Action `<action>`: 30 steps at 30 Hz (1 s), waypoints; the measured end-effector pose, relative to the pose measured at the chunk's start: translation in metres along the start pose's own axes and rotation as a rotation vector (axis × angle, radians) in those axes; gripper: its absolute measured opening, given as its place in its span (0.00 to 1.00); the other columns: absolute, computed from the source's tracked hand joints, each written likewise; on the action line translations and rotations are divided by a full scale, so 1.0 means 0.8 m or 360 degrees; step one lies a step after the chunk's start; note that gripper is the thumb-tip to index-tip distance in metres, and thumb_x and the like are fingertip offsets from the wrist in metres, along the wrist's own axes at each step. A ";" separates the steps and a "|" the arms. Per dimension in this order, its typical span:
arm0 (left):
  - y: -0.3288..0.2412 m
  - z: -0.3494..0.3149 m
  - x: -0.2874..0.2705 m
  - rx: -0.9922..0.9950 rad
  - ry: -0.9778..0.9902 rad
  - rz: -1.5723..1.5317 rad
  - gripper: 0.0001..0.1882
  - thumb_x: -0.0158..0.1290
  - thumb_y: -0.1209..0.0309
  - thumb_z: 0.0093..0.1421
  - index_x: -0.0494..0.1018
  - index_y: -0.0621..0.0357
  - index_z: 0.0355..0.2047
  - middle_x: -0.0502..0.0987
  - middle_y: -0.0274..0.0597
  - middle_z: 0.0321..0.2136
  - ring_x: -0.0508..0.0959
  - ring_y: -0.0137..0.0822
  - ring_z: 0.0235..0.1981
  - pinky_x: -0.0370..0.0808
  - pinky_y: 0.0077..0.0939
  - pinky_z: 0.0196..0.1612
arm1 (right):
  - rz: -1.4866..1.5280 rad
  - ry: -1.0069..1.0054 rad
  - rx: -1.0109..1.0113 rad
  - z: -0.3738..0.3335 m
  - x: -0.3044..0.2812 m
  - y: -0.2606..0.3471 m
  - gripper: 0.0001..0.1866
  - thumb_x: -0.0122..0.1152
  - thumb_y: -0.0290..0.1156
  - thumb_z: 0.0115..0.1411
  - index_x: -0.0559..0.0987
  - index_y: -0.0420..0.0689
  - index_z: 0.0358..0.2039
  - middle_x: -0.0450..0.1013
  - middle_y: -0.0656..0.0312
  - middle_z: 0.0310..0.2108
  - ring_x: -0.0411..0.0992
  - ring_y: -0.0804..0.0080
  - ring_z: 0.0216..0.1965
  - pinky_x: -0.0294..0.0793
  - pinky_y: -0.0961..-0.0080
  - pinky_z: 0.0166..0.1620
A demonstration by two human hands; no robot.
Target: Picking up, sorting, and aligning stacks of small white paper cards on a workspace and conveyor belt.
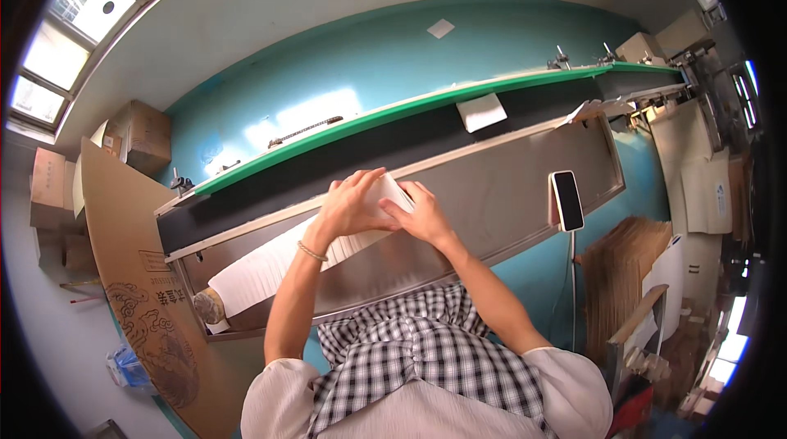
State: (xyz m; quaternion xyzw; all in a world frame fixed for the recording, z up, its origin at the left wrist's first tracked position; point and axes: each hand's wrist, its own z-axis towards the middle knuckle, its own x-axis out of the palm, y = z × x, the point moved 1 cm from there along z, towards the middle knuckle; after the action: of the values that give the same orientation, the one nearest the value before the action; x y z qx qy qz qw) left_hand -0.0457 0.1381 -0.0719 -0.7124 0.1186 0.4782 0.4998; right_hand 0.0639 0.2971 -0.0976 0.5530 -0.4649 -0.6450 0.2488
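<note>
Workshop: dark conveyor-style belt [410, 144] stretches behind metal-topped bench [508, 181]; cardboard boxes [143, 137] sit at left, brown sheets [620, 275] stand stacked at right.

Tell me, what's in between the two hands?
A white block is between the left hand and the right hand, with fingers of both on it. The head view shows it.

A white bundle [388, 191] with smooth, pale faces is held tilted between the left hand [352, 205] and the right hand [420, 213], which hide much of it. It is at the right-hand end of a long white row [264, 272], toward that row's far side; whether the two touch cannot be told. The row's surface shows many narrow crosswise bands.
</note>
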 end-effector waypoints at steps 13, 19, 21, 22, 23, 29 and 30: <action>0.030 -0.012 -0.006 -0.0148 0.0124 -0.0339 0.51 0.73 0.45 0.39 0.67 0.50 0.62 0.76 0.52 0.53 0.75 0.52 0.55 0.74 0.40 0.56 | 0.0468 0.0040 0.0219 0.014 0.023 -0.019 0.21 0.61 0.42 0.66 0.78 0.34 0.44 0.78 0.58 0.34 0.74 0.76 0.36 0.74 0.76 0.40; 0.033 -0.011 -0.008 -0.0134 0.0131 -0.0389 0.49 0.72 0.44 0.39 0.69 0.50 0.60 0.77 0.51 0.52 0.76 0.53 0.53 0.74 0.41 0.56 | 0.0697 0.0114 0.0572 0.016 0.017 -0.034 0.17 0.62 0.37 0.64 0.78 0.35 0.45 0.79 0.57 0.35 0.75 0.76 0.37 0.74 0.76 0.41; 0.035 -0.013 -0.003 -0.0132 0.0122 -0.0363 0.46 0.72 0.43 0.39 0.71 0.51 0.56 0.77 0.51 0.51 0.77 0.53 0.51 0.75 0.41 0.54 | 0.0479 0.0110 0.0285 0.011 0.015 -0.048 0.13 0.61 0.32 0.64 0.77 0.36 0.43 0.78 0.60 0.33 0.75 0.76 0.35 0.75 0.76 0.38; 0.036 -0.012 -0.004 -0.0130 0.0122 -0.0366 0.46 0.72 0.43 0.39 0.71 0.51 0.56 0.77 0.51 0.51 0.77 0.53 0.51 0.75 0.41 0.54 | 0.0476 0.0109 0.0286 0.016 0.009 -0.051 0.13 0.61 0.32 0.64 0.77 0.36 0.43 0.78 0.60 0.33 0.75 0.76 0.35 0.75 0.76 0.38; 0.035 -0.012 -0.005 -0.0137 0.0133 -0.0364 0.46 0.71 0.43 0.39 0.71 0.51 0.56 0.77 0.50 0.50 0.78 0.53 0.51 0.75 0.42 0.53 | 0.0586 0.0161 0.0404 0.027 0.002 -0.054 0.13 0.60 0.29 0.63 0.76 0.36 0.45 0.78 0.59 0.37 0.76 0.75 0.38 0.77 0.75 0.41; 0.040 -0.013 -0.005 -0.0123 0.0158 -0.0311 0.47 0.70 0.40 0.39 0.69 0.50 0.57 0.77 0.50 0.50 0.78 0.53 0.50 0.76 0.42 0.52 | 0.1086 -0.0249 0.0616 0.055 0.014 -0.061 0.13 0.59 0.37 0.68 0.73 0.41 0.45 0.77 0.62 0.32 0.75 0.81 0.31 0.74 0.83 0.32; 0.045 -0.014 -0.001 -0.0148 0.0194 -0.0310 0.48 0.70 0.40 0.39 0.69 0.49 0.58 0.77 0.50 0.50 0.78 0.53 0.50 0.76 0.42 0.52 | 0.0837 -0.0094 0.0575 0.041 0.024 -0.054 0.17 0.61 0.40 0.67 0.75 0.40 0.46 0.78 0.59 0.34 0.77 0.77 0.34 0.76 0.79 0.36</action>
State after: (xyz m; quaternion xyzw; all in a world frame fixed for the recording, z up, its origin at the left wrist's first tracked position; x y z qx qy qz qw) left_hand -0.0634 0.1116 -0.0924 -0.7707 0.0567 0.3883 0.5021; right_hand 0.0360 0.3110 -0.1459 0.4303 -0.7059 -0.4815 0.2911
